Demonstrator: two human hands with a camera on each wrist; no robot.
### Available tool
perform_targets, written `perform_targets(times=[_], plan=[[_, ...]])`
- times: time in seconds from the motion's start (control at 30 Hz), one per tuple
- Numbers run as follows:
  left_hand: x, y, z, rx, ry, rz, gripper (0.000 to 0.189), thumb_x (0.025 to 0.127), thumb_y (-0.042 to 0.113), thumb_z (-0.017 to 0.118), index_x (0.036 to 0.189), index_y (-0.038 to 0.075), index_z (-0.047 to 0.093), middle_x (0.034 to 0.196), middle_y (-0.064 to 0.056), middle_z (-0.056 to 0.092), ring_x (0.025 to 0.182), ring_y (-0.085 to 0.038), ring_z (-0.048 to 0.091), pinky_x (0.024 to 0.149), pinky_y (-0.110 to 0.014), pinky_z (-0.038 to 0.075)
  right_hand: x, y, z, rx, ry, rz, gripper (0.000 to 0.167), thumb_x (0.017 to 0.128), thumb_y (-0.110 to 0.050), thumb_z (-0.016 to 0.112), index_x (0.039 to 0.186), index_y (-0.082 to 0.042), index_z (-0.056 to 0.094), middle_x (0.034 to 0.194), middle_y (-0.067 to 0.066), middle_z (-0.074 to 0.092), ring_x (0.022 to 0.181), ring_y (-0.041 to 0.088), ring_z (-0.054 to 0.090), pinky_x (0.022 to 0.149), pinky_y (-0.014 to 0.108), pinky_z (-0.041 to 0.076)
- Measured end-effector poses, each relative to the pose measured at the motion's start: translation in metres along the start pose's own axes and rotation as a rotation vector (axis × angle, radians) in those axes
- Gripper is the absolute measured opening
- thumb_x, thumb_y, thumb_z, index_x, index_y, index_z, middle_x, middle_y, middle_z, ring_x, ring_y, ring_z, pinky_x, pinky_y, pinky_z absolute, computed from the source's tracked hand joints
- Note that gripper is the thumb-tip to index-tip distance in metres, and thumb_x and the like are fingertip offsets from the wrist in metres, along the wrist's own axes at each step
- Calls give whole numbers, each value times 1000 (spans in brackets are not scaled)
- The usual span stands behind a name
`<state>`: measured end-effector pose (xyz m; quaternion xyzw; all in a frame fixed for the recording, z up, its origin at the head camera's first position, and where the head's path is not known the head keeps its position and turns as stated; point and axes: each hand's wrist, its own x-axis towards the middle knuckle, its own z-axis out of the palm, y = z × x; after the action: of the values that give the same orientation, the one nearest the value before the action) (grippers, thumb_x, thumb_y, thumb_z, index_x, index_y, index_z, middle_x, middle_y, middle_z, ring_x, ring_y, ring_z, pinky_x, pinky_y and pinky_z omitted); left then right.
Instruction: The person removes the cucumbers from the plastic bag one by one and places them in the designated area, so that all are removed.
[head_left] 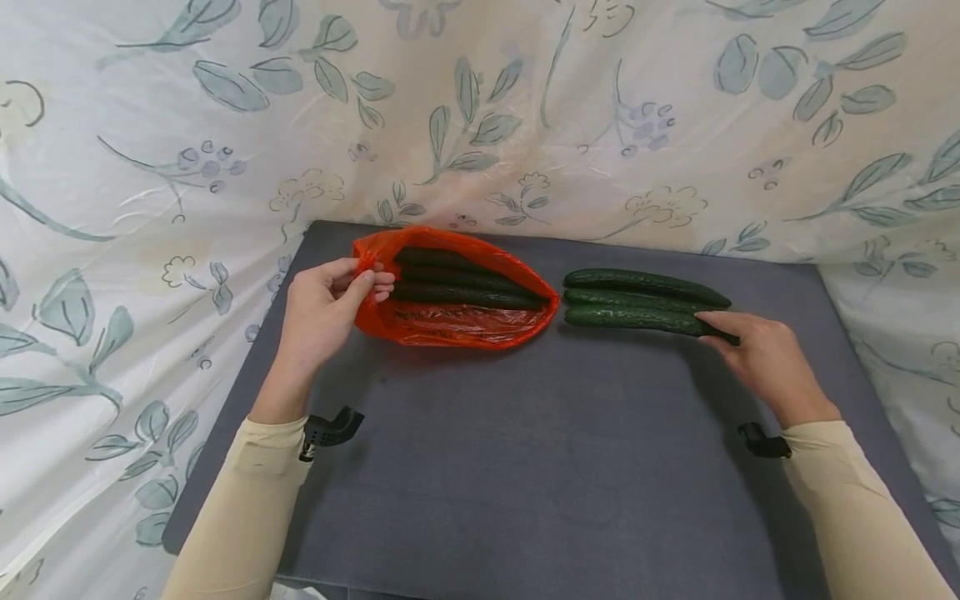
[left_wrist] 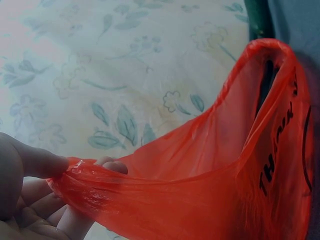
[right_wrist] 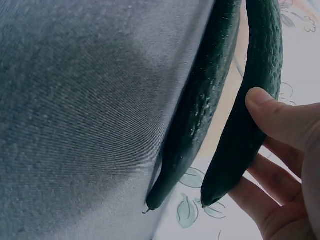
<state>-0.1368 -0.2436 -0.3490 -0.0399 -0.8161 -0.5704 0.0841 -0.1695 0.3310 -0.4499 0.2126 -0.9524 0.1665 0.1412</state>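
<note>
My left hand pinches the left rim of a red plastic bag, whose mouth is spread wide. Inside the bag, dark green cucumbers lie lengthwise. In the left wrist view, thumb and fingers grip the bunched edge of the bag, which bears black lettering. My right hand holds the right end of the nearest of three cucumbers beside the bag. That held cucumber appears raised in the right wrist view, thumb on one side and fingers on the other. Another cucumber lies on the table.
A dark grey cloth-covered table lies under everything. Behind it and at both sides hangs a pale floral sheet. Black straps circle the wrists by the beige sleeves.
</note>
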Motion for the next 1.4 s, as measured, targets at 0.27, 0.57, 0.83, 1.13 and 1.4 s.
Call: perform_targets(times=[0.27,0.57,0.83,1.13,1.4], plan=[[0,0,1,-16,-2,-4,26,109,7,66,128,-10,72,111,-22,79,89,-13,79,89,-25,62,1,2,10,0,-80,40,46,89,1,88,133,-2,76,116,26,77,89,45,75,71,64,60],[0,0,0,-17,1,8,25,109,7,66,127,-10,72,111,-21,79,89,-13,79,89,-25,62,4,6,17,10,-121,24,46,90,0,87,134,0,75,120,27,75,87,43,75,69,61,59],[0,0,0,-10,1,3,26,109,8,66,128,-10,72,111,-21,79,89,-13,79,90,-25,62,5,14,24,-4,-145,25,46,90,-1,87,135,0,75,119,28,75,83,41,75,70,61,60],[0,-1,-1,-20,5,4,26,109,7,66,128,-10,72,111,-22,79,88,-13,79,89,-25,63,6,12,26,-23,-172,62,48,92,-2,85,139,-1,72,127,28,73,103,49,72,85,69,57],[-1,-1,-2,-18,7,14,26,109,7,66,128,-11,72,111,-23,78,89,-14,80,89,-25,62,9,5,28,-30,-211,94,51,94,-8,85,142,-2,70,132,29,70,110,50,69,91,73,54]])
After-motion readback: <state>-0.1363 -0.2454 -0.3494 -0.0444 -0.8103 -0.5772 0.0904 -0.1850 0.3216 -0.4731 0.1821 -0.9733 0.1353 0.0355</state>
